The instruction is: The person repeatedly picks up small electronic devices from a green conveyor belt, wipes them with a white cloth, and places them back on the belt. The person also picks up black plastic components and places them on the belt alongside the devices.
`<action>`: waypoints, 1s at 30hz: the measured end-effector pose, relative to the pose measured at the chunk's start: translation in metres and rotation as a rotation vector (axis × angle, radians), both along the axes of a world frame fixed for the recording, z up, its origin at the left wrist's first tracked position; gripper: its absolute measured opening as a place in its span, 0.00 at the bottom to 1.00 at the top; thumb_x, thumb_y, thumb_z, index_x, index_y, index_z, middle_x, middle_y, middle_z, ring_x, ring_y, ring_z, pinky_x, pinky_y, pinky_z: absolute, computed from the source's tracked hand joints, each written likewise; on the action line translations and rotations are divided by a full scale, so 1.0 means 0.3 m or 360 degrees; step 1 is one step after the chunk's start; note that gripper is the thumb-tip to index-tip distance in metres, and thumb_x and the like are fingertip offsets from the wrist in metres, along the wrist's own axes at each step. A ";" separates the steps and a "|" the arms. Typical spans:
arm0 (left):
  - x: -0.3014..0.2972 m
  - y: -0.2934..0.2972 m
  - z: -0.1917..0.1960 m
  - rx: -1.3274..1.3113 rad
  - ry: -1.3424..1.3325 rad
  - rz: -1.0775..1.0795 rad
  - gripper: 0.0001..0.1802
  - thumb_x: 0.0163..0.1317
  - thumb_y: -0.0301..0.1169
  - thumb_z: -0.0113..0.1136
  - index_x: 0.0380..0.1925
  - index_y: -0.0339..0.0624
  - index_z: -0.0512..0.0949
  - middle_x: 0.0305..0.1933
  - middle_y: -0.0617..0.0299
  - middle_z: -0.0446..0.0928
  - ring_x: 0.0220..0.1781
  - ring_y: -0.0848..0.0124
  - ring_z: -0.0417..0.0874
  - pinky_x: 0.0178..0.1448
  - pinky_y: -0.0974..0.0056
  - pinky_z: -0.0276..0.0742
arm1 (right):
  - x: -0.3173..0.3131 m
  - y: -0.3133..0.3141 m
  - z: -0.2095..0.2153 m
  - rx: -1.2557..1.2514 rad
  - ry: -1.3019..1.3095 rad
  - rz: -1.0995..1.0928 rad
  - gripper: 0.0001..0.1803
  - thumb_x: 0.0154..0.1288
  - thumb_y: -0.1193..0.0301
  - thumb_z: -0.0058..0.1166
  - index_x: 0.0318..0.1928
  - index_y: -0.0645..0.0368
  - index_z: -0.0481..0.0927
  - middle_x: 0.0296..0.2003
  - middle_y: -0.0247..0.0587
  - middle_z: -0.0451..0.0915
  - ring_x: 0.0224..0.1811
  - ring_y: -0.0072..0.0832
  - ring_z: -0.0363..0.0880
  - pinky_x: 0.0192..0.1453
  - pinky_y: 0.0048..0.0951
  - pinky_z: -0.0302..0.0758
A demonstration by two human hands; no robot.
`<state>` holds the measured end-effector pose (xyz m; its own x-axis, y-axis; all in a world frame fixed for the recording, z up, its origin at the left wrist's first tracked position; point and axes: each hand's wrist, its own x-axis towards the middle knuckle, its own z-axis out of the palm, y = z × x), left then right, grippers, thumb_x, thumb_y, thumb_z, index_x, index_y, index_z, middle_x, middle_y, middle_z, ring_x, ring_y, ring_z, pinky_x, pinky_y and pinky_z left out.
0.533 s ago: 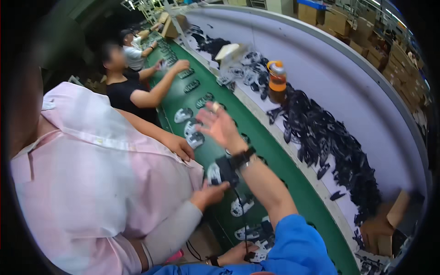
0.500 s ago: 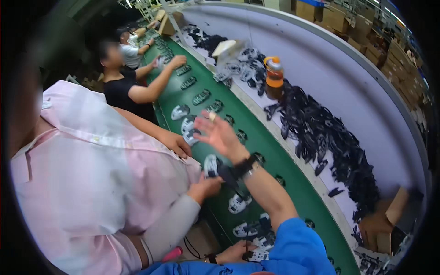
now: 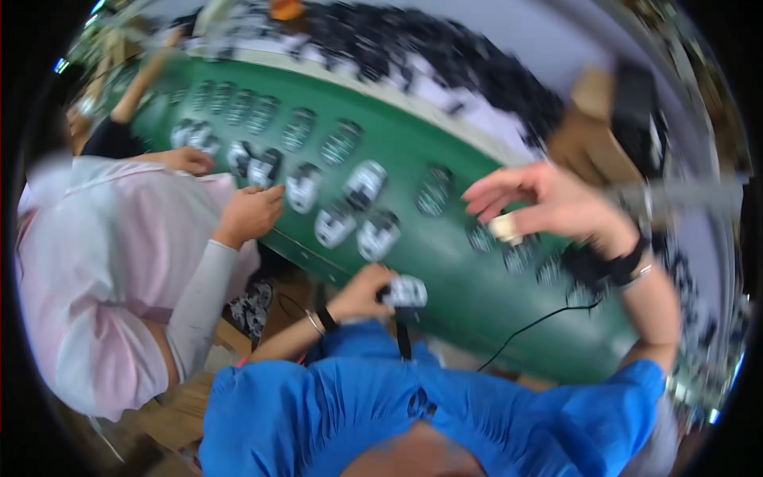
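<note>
My left hand (image 3: 359, 292) is at the near edge of the green conveyor belt (image 3: 445, 278), closed on a small white and black shoe piece (image 3: 406, 292); a black strap hangs below it. Farther right, my right hand (image 3: 548, 203) hovers over the belt with fingers spread and nothing in it. A pale wrap covers one fingertip, and a black band circles the wrist. Several white and black shoe pieces (image 3: 364, 184) lie in rows on the belt, the nearest just beyond my left hand. The picture is blurred.
A co-worker in a pink top (image 3: 103, 270) stands at my left, one hand (image 3: 251, 213) on the belt edge. Beyond the belt, a pale table holds a dark pile of parts (image 3: 445, 63). A thin black cable (image 3: 540, 324) crosses the belt near my right arm.
The view has swung down and to the right. My right hand has moved from above the middle of the belt to the right side. My left hand stays at the belt edge.
</note>
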<state>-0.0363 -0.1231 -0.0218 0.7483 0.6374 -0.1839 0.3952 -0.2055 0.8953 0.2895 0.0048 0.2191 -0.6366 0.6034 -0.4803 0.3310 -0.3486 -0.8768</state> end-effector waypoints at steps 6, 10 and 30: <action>0.340 -0.182 -0.050 -0.0343 -0.0073 0.0349 0.36 0.42 0.29 0.70 0.56 0.37 0.71 0.49 0.53 0.72 0.50 0.62 0.75 0.54 0.63 0.73 | 0.492 -0.393 0.561 -0.0185 -0.1429 0.0078 0.36 0.38 0.68 0.70 0.53 0.67 0.77 0.34 0.44 0.80 0.37 0.25 0.81 0.42 0.26 0.80; 0.397 -0.213 -0.068 -0.0523 -0.0310 0.0607 0.36 0.48 0.22 0.67 0.60 0.35 0.65 0.57 0.60 0.72 0.59 0.69 0.73 0.60 0.64 0.72 | 0.518 -0.219 0.284 0.0799 -0.0854 0.0108 0.27 0.56 0.56 0.60 0.52 0.60 0.78 0.40 0.37 0.80 0.38 0.23 0.79 0.42 0.26 0.76; 0.520 0.119 -0.093 0.0999 0.0457 0.0067 0.33 0.46 0.17 0.52 0.55 0.55 0.76 0.65 0.43 0.61 0.69 0.45 0.61 0.67 0.48 0.62 | 0.516 0.219 -1.005 0.0849 -0.1156 -0.0761 0.15 0.54 0.68 0.59 0.42 0.61 0.83 0.34 0.50 0.85 0.39 0.38 0.85 0.45 0.34 0.79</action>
